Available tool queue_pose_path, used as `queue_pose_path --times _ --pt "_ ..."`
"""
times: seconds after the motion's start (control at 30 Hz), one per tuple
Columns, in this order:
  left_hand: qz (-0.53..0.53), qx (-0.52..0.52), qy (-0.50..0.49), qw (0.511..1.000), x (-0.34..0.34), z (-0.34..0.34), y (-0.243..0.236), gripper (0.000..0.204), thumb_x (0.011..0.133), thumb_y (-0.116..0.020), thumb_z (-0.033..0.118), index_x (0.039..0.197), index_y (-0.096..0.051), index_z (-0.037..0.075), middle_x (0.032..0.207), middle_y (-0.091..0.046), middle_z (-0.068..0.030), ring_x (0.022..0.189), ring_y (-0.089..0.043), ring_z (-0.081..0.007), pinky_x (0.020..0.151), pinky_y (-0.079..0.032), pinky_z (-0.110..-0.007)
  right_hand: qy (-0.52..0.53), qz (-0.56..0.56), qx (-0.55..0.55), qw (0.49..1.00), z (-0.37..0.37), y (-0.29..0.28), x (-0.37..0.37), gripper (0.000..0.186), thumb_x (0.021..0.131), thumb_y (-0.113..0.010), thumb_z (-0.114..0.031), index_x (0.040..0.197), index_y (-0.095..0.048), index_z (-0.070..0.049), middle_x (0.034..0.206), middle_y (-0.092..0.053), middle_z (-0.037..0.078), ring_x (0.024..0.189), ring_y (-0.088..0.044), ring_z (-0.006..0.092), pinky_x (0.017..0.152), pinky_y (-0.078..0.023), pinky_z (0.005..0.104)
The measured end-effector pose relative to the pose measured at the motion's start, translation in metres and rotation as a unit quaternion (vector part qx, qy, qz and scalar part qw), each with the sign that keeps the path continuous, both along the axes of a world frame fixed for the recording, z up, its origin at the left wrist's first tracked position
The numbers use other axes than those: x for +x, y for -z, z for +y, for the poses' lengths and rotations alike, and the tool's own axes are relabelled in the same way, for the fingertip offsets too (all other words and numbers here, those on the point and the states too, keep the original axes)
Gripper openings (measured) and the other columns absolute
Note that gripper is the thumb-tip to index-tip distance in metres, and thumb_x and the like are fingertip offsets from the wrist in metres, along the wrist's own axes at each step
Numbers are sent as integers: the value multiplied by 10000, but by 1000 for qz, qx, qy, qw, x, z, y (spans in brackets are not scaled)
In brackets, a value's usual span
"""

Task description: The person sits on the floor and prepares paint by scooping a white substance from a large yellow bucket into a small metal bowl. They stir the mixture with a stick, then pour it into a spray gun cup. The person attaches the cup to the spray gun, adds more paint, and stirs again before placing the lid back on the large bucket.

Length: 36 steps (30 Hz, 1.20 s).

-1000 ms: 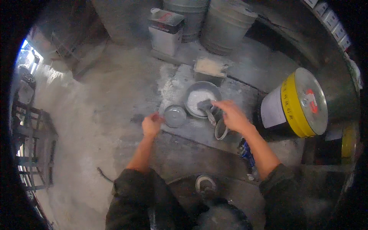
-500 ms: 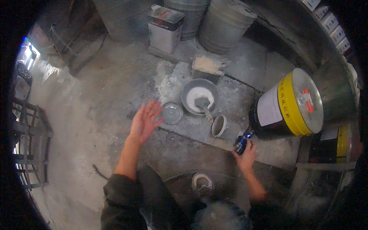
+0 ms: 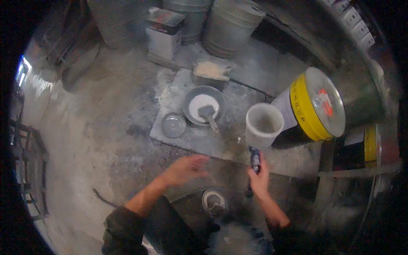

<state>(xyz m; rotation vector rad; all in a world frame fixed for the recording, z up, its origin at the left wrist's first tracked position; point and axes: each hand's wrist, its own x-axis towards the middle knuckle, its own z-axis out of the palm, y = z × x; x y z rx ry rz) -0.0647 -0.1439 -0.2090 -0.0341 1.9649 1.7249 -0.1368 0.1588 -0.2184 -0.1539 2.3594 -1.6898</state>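
Right hand [image 3: 259,175]: wrapped round a dark, slim handle [image 3: 255,160], apparently joined to an off-white, open-topped round cup [image 3: 260,138], above the grey flat slab's [image 3: 197,138] near edge. Left hand [image 3: 187,169]: empty, fingers loosely bent, short of that edge.

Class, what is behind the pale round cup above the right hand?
Behind the pale round cup is a large black drum with a yellow band, metal lid and whitish label. The cup hides part of the drum's left side and some floor.
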Motion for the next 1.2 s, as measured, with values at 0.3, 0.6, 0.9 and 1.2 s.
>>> queue_pose_path --times 0.3,0.6,0.9,1.2 --pt "142 -218 -303 917 -39 13 -22 368 916 -590 148 1236 -497 -10 848 -680 -174 749 -664 -343 678 -524 -418 -180 44 -124 975 -126 -40 -42 626 857 -650 -68 1435 -411 -97 1263 -554 67 1043 -587 213 885 -480 329" --pt "14 -101 -413 905 -68 -66 -13 375 972 -565 354 930 -586 -18 738 -663 -87 510 -623 -161 425 -444 -288 -337 373 233 833 -142 12 -133 353 833 -691 -222 1170 -621 -144 921 -609 112 862 -633 318 692 -521 414" --pt "-35 -67 -403 912 -86 -80 9 408 978 -550 394 1059 -575 -5 807 -677 -110 538 -645 -188 427 -457 -293 -80 179 108 975 -177 25 -184 262 821 -675 -348 944 -724 -122 799 -695 161 734 -670 357 717 -536 429" --pt "-20 -36 -429 902 -96 -70 12 309 1001 -516 287 1032 -539 -20 804 -691 -130 532 -636 -179 427 -449 -287 -32 -114 -273 955 -181 -31 -139 242 914 -637 -245 939 -693 -11 659 -652 61 517 -541 83 442 -393 239"
